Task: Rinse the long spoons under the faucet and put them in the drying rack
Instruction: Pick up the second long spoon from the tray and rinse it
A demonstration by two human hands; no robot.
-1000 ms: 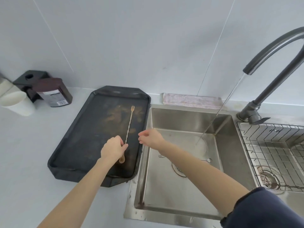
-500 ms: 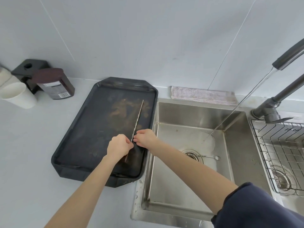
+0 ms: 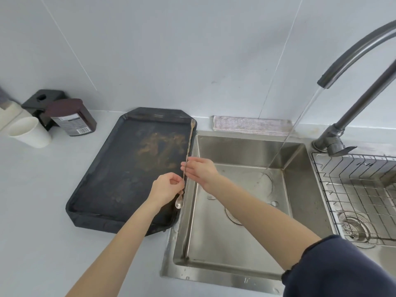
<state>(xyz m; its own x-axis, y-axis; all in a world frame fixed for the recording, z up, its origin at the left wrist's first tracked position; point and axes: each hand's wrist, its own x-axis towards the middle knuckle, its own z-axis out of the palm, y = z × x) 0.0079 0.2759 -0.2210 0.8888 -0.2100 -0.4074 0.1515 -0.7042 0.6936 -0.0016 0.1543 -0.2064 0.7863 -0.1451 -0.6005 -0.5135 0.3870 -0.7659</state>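
A long thin metal spoon [image 3: 188, 146], forked at its far end and with a small bowl at the near end, hangs over the right edge of the black tray [image 3: 111, 174]. My left hand [image 3: 166, 186] pinches its stem low down. My right hand [image 3: 199, 170] touches the stem a little higher, fingers extended. A second long spoon [image 3: 274, 203] lies on the floor of the steel sink [image 3: 214, 249], partly hidden by my right arm. Water runs from the faucet [image 3: 351, 54] into the sink. The wire drying rack [image 3: 360, 189] sits in the right basin.
A folded cloth [image 3: 250, 125] lies behind the sink. At the far left of the counter stand a white paper cup [image 3: 30, 131], a brown jar [image 3: 70, 118] and a black holder [image 3: 42, 99]. The tray has brown residue.
The spoon has been lifted off the tray and carried right to the tray's edge by the sink. My right hand has joined my left on its stem.
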